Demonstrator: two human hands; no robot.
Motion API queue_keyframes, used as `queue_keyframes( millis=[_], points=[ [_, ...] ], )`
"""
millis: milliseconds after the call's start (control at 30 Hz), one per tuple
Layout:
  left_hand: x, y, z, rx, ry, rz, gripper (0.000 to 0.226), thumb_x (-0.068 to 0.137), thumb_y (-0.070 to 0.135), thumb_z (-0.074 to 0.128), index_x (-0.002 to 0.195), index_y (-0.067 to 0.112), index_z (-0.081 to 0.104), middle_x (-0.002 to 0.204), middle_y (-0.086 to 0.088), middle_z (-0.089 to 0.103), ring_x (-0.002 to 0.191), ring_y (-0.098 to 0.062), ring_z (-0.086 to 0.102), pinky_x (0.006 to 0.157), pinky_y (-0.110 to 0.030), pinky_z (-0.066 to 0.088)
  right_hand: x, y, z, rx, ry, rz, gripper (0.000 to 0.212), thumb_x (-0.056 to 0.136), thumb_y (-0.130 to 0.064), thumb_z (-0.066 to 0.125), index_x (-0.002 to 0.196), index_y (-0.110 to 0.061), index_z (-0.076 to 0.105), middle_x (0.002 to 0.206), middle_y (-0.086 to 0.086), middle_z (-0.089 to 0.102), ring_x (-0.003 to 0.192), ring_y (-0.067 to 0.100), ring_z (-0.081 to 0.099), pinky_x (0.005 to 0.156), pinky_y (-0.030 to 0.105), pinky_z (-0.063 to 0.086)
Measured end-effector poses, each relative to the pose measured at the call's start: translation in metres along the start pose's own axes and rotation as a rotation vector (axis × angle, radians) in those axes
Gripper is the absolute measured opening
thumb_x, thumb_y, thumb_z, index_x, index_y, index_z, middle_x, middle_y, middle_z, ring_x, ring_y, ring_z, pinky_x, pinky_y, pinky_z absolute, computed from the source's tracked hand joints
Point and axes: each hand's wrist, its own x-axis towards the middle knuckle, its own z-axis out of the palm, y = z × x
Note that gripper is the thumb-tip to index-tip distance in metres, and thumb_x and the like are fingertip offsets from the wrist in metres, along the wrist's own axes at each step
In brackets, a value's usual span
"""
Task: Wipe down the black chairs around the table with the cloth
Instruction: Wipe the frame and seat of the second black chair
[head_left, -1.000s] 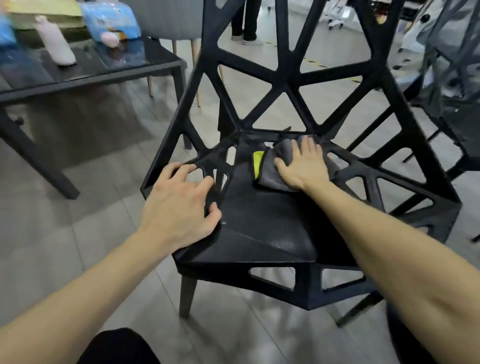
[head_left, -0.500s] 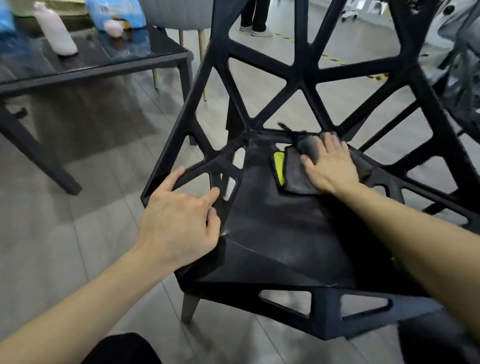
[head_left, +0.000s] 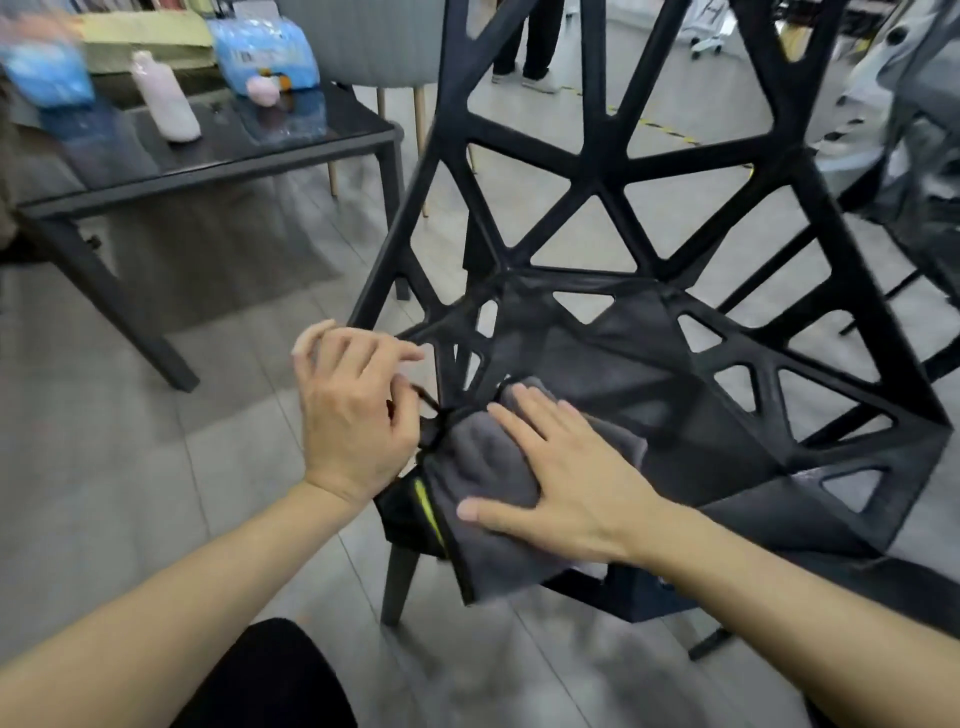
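Grey cloth with a yellow-green strip along one edge is sitting on the front left corner of the black chair, part of it drooping over the seat's front edge. Right hand lies flat on top of it, fingers straight and spread, thumb out to the side, pressing the cloth onto the seat. Left hand is just beside it at the chair's left edge, fingers loosely curled around a thin strut of the frame, though the blur makes it hard to say how firm that grip is.

Chair is that open lattice kind, all triangles in the back and sides, and its top is cut off by the frame. One leg shows below the cloth, the others are mostly hidden.

Off to the left is a dark table with a glossy top. On it: a pale pink bottle standing upright, a blue plastic pack with some print on it that's too blurry to read, another blue pack smeared by motion at the far left edge, and a small pink thing I can't make out. A greenish box sits behind the bottle.

Behind the table there's a grey padded chair with wooden legs. Somebody's legs in dark trousers are standing further back, cut off at the top. Right edge is a blurry mess of another black chair
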Motion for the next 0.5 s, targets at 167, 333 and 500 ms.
queue_keyframes(
  millis=[167, 333, 500],
  points=[
    [0.001, 0.005, 0.005, -0.186, 0.006, -0.337, 0.057, 0.106, 0.019, 0.048, 0.16, 0.003, 0.039, 0.158, -0.016, 0.043, 0.149, -0.031, 0.043, 0.129, -0.042, 0.032, 0.033, 0.027, -0.003, -0.006, 0.012, 0.084, 0.104, 0.086, -0.092, 0.025, 0.17, -0.032, 0.018, 0.177, -0.006, 0.005, 0.165, 0.015, -0.002, 0.134, 0.041, 0.004],
    [-0.006, -0.005, 0.013, -0.27, 0.006, -0.422, 0.056, 0.115, 0.044, 0.029, 0.16, 0.014, 0.043, 0.148, 0.0, 0.054, 0.122, -0.032, 0.068, 0.109, -0.053, 0.051, 0.16, 0.06, -0.004, -0.067, 0.211, 0.595, 0.089, 0.095, -0.039, 0.045, 0.171, -0.018, 0.004, 0.176, 0.021, -0.002, 0.164, 0.035, -0.004, 0.131, 0.051, 0.0],
    [-0.007, -0.01, 0.015, -0.324, 0.037, -0.426, 0.051, 0.115, 0.04, 0.029, 0.156, 0.015, 0.048, 0.147, 0.003, 0.055, 0.11, -0.035, 0.072, 0.107, -0.051, 0.052, 0.173, -0.026, 0.021, 0.205, 0.338, 0.416, 0.082, 0.103, -0.065, 0.035, 0.169, -0.019, 0.017, 0.176, 0.017, 0.012, 0.164, 0.03, 0.005, 0.131, 0.051, 0.001]
  ],
)
